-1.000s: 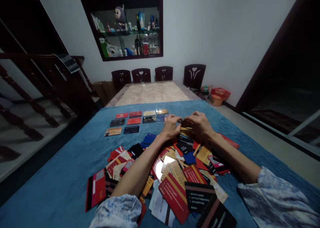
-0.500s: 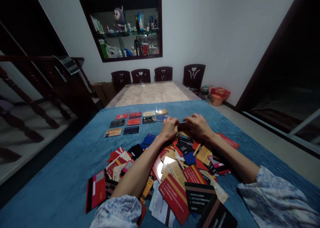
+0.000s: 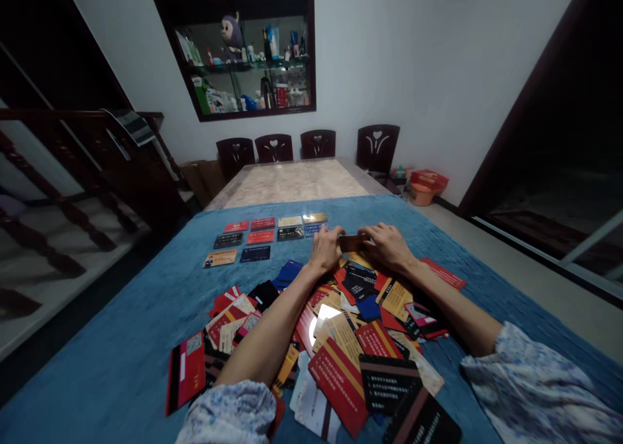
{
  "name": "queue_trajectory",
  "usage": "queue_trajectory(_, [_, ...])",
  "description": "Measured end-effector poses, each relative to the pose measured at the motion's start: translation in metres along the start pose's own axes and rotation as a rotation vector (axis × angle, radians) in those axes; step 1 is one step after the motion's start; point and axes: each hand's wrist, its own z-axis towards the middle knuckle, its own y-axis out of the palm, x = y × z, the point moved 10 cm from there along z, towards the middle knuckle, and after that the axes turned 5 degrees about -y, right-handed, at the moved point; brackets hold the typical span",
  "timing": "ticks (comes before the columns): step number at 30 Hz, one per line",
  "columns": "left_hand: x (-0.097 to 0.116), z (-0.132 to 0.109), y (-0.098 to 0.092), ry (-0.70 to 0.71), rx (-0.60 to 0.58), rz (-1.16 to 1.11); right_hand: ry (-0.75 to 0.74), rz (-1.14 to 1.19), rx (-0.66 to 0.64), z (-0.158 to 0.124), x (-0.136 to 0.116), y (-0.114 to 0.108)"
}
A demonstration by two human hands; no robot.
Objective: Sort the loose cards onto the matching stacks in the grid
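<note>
Between them, my left hand (image 3: 326, 249) and my right hand (image 3: 387, 244) grip a dark card (image 3: 353, 243) by its two ends, both hands closed. It is held upright just above the far edge of a loose heap of cards. In that heap I see a red card with a gold stripe (image 3: 339, 385), a black card with white print (image 3: 389, 384), a yellow card (image 3: 395, 299) and a blue card (image 3: 291, 274). Beyond my left hand, several cards lie in rows, among them a red card (image 3: 260, 237) and a black card (image 3: 256, 254).
A blue cloth (image 3: 131, 340) covers the near part of the table, and the bare tabletop (image 3: 302, 179) shows behind it. Dark chairs (image 3: 318, 144) stand at the far end. To the right on the floor is an orange bucket (image 3: 421, 194); a wooden railing (image 3: 73, 191) runs along the left.
The card between my hands has tipped up, so its broad dark face now shows. My hands have shifted only slightly. The heap and the rows look the same.
</note>
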Motion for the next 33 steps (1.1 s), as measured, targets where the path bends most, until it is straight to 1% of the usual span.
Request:
queue_trajectory(4, [0.002,-0.002,0.0,0.006,-0.012,0.043,0.029,-0.018,-0.073,-0.002,0.002,0.007])
queue_trajectory(8, [0.001,-0.004,0.004,-0.01,-0.04,0.081,0.07,-0.007,-0.147,-0.003,0.005,0.013])
queue_trajectory(12, [0.0,-0.004,0.007,-0.029,-0.066,0.118,0.083,0.015,-0.187,-0.002,0.004,0.016])
queue_trajectory(18, [0.001,-0.004,0.006,-0.04,-0.072,0.152,0.082,0.007,-0.195,0.0,0.003,0.015])
queue_trajectory(26, [-0.001,-0.002,0.003,-0.047,-0.054,0.096,0.044,-0.014,-0.161,0.0,-0.001,0.01])
queue_trajectory(33, [0.003,-0.003,0.003,-0.018,-0.07,0.077,0.036,-0.054,-0.119,0.001,0.0,0.007])
